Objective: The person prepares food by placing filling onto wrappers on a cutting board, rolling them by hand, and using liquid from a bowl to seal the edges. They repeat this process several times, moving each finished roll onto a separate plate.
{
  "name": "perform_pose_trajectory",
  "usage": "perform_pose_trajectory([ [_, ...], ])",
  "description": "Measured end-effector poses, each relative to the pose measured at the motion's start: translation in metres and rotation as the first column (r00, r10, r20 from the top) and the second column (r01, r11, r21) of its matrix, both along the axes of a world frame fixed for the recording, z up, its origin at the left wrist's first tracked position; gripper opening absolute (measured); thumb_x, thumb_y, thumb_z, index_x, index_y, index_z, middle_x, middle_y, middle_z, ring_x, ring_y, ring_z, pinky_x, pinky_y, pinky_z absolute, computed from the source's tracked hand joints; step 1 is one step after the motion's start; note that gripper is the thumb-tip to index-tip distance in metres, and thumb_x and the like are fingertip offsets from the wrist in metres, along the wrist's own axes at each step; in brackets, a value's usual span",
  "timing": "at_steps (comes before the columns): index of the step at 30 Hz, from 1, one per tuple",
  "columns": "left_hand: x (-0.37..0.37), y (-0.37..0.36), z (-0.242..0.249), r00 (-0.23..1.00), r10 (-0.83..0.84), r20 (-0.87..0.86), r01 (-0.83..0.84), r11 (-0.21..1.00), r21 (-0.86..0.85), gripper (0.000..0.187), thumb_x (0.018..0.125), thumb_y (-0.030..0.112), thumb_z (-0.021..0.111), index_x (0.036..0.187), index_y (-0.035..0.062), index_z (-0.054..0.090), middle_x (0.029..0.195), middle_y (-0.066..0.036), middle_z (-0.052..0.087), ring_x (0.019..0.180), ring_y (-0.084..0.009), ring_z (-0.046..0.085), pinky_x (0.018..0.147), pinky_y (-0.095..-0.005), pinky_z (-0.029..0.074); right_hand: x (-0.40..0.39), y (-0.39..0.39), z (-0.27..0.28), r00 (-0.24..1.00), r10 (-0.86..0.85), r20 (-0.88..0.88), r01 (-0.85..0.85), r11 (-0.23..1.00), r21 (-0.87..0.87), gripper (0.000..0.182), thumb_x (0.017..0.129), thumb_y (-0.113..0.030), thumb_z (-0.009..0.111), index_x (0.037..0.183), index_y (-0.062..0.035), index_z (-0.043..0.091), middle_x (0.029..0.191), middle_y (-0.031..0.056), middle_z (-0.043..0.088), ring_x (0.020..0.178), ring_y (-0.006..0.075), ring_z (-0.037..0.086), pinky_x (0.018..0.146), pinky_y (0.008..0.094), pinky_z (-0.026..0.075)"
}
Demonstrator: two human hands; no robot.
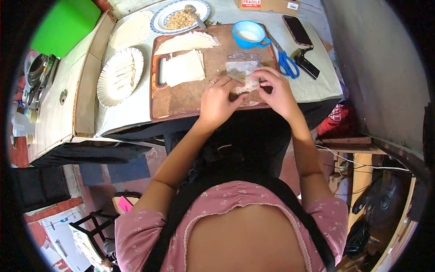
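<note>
On the right part of a brown wooden board (181, 97) lies a thin, pale wrapper sheet (242, 70). My left hand (220, 99) touches its left lower edge, with thumb and fingers curled toward it. At its right side my right hand (275, 90) has its fingertips on the sheet, thumb and forefinger close together. What lies under the fingertips is partly hidden. Square white wrappers (183, 69) are stacked on the board's left half, below a pile of curved trimmings (188, 41). A blue cup (249, 34) of whitish liquid stands at the board's upper right.
Blue-handled scissors (288, 65) lie beside the board, near a phone (297, 31) and a black object (306, 63). At the left is a fluted white plate (106, 84) with slim rolls. A patterned plate (156, 22) holds filling and a spoon (195, 16).
</note>
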State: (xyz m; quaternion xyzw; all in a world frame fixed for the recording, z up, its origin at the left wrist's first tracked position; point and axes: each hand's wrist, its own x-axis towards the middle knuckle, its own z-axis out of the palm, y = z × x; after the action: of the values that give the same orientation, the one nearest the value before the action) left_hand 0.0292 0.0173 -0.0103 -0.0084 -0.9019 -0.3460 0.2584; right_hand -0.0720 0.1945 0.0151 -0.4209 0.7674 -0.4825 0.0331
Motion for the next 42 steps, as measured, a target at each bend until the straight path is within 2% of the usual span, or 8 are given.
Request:
perform_pose_trajectory([
  [3, -0.001, -0.001, -0.004, 1.0, 0.003, -0.013, -0.003, 1.0, -0.004, 0.024, 0.074, 0.022, 0.08, 0.092, 0.0086, 0.07, 0.092, -0.006, 0.066, 0.094, -0.0309, 0.062, 0.081, -0.0428, 0.051, 0.004, 0.002, -0.006, 0.969, -0.11, 0.219, 0.127, 0.99, -0.063, 0.046, 0.08, 0.009, 0.057, 0.123, -0.0069, 0.061, 0.128, 0.0078, 0.058, 0.116, 0.0224, 0.057, 0.089, 0.0324, 0.054],
  [6, -0.001, 0.0, -0.006, 0.999, -0.001, -0.047, 0.001, 1.0, -0.008, 0.024, 0.074, 0.023, 0.08, 0.092, 0.0089, 0.07, 0.092, -0.006, 0.066, 0.094, -0.0306, 0.062, 0.08, -0.0427, 0.05, 0.011, 0.0, 0.0, 0.724, 0.036, 0.689, 0.185, 0.952, -0.244, 0.043, 0.087, 0.003, 0.056, 0.128, -0.0086, 0.058, 0.132, 0.0039, 0.054, 0.124, 0.0201, 0.05, 0.093, 0.0332, 0.052],
  [9, -0.001, 0.0, -0.006, 0.999, 0.01, -0.05, -0.011, 1.0, -0.008, 0.026, 0.073, 0.024, 0.08, 0.092, 0.0093, 0.07, 0.092, -0.006, 0.066, 0.094, -0.0306, 0.062, 0.08, -0.0428, 0.05, 0.01, -0.005, -0.001, 0.607, 0.11, 0.787, 0.238, 0.92, -0.312, 0.039, 0.092, -0.003, 0.055, 0.13, -0.0091, 0.055, 0.136, 0.0018, 0.05, 0.127, 0.0188, 0.044, 0.097, 0.0384, 0.05],
  [24, -0.009, 0.007, -0.001, 0.988, 0.096, -0.117, -0.121, 0.967, -0.224, 0.031, 0.075, 0.029, 0.078, 0.096, 0.0115, 0.065, 0.09, -0.006, 0.064, 0.091, -0.0307, 0.062, 0.074, -0.0411, 0.048, -0.003, -0.011, 0.002, 0.476, 0.199, 0.857, 0.354, 0.848, -0.394, 0.041, 0.092, -0.001, 0.049, 0.133, -0.0018, 0.053, 0.144, 0.0119, 0.046, 0.137, 0.0325, 0.04, 0.102, 0.0595, 0.045],
  [30, -0.012, 0.009, -0.002, 0.988, 0.111, -0.107, -0.142, 0.926, -0.35, 0.025, 0.078, 0.026, 0.074, 0.097, 0.0129, 0.064, 0.089, -0.005, 0.062, 0.09, -0.0263, 0.062, 0.076, -0.0401, 0.047, -0.001, -0.011, 0.0, 0.494, 0.186, 0.85, 0.352, 0.851, -0.39, 0.042, 0.09, 0.004, 0.052, 0.132, -0.001, 0.054, 0.139, 0.0116, 0.051, 0.132, 0.0313, 0.046, 0.105, 0.055, 0.045],
  [34, -0.016, -0.001, -0.001, 0.988, 0.007, -0.153, -0.077, 0.886, -0.458, 0.022, 0.079, 0.025, 0.072, 0.096, 0.0137, 0.063, 0.086, -0.004, 0.06, 0.084, -0.0234, 0.064, 0.074, -0.0377, 0.048, 0.003, -0.005, -0.009, 0.933, 0.006, 0.359, 0.072, 0.976, -0.205, 0.043, 0.08, 0.006, 0.062, 0.122, -0.0054, 0.062, 0.125, 0.009, 0.059, 0.118, 0.0252, 0.055, 0.095, 0.0393, 0.051],
  [37, -0.018, -0.006, -0.001, 0.987, -0.046, -0.155, -0.037, 0.868, -0.495, 0.021, 0.081, 0.027, 0.073, 0.095, 0.0133, 0.067, 0.086, -0.004, 0.064, 0.074, -0.0254, 0.065, 0.063, -0.0376, 0.05, 0.006, -0.001, -0.009, 0.971, -0.144, -0.19, 0.144, 0.989, -0.014, 0.042, 0.075, 0.002, 0.067, 0.115, -0.0082, 0.066, 0.116, 0.0129, 0.064, 0.111, 0.0307, 0.058, 0.093, 0.0369, 0.049],
  [42, -0.024, -0.014, -0.005, 0.974, -0.146, -0.175, 0.042, 0.869, -0.492, 0.019, 0.082, 0.026, 0.073, 0.094, 0.012, 0.067, 0.084, -0.005, 0.065, 0.067, -0.027, 0.066, 0.06, -0.039, 0.053, 0.003, -0.008, -0.019, 0.987, -0.074, -0.142, 0.074, 0.997, -0.006, 0.035, 0.078, -0.002, 0.069, 0.112, -0.0055, 0.065, 0.108, 0.0161, 0.066, 0.105, 0.0354, 0.061, 0.09, 0.0406, 0.05],
])
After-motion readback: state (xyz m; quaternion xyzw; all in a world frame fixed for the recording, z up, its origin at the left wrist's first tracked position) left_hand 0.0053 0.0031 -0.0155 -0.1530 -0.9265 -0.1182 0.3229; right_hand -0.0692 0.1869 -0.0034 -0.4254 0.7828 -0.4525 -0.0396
